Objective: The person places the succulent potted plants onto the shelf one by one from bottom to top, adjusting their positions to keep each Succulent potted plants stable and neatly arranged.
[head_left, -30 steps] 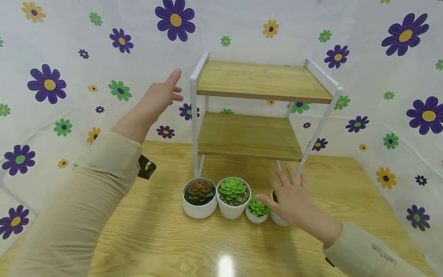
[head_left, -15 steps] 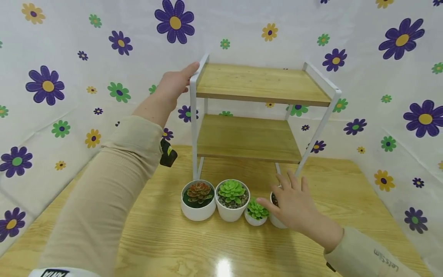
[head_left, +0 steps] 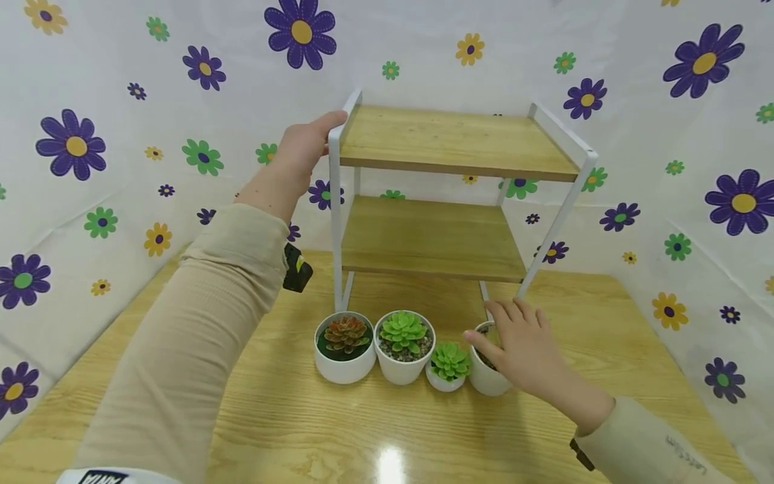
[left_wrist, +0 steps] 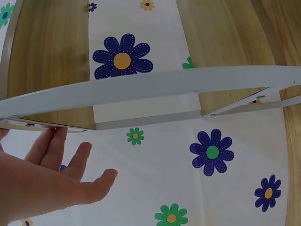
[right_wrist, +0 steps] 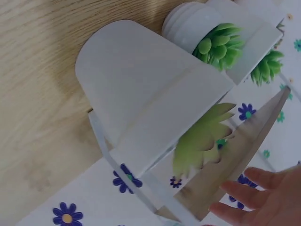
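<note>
A two-tier wooden shelf (head_left: 447,141) with a white metal frame stands on the table. My left hand (head_left: 302,148) is at its upper left corner; in the left wrist view the fingertips (left_wrist: 57,134) touch the side piece and the fingers are loosely extended. Over the rightmost white pot (head_left: 488,380) my right hand (head_left: 523,346) hovers, covering most of its plant. The right wrist view shows that pale green succulent (right_wrist: 204,136), with the relaxed fingers (right_wrist: 247,195) apart from the pot.
Left of that pot, a row holds a small green succulent (head_left: 449,363), a larger green one in gravel (head_left: 404,333) and a reddish one (head_left: 347,336). They stand close to the shelf's front legs. A flowered sheet (head_left: 399,40) hangs behind the wooden table (head_left: 302,430).
My left hand has moved right from the air to the shelf's upper left rail. My right hand has shifted slightly right, uncovering more of the rightmost pot.
</note>
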Demonstrator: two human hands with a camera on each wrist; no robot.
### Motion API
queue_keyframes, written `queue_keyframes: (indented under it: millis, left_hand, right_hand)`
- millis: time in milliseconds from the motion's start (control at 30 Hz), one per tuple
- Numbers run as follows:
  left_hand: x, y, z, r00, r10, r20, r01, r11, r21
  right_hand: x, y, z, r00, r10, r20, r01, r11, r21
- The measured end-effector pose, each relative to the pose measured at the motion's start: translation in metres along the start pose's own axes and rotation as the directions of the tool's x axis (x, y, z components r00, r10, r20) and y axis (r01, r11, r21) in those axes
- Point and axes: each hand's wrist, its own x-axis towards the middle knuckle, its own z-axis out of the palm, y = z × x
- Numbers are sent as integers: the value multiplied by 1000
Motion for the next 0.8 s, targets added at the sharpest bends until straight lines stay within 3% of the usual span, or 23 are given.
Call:
queue_keyframes:
  millis: [167, 433, 567, 800]
  left_hand:
    - [1, 1, 2, 1000, -11, -9, 11, 1000, 22]
    - [1, 2, 1, 1000, -23, -17, 24, 998, 60]
    - [1, 2, 1, 1000, -20, -12, 20, 997, 68]
    - [0, 2, 3, 999, -34, -2, 34, 997, 71]
  right_hand:
    - [1, 18, -4, 996, 76, 40, -83, 970, 228]
    - [-5, 40, 2, 978, 143, 151, -201, 834, 514]
    - [-10, 50, 11, 981, 123, 152, -189, 799, 570]
    - [-17, 62, 26, 978, 87, 190, -185, 782, 596]
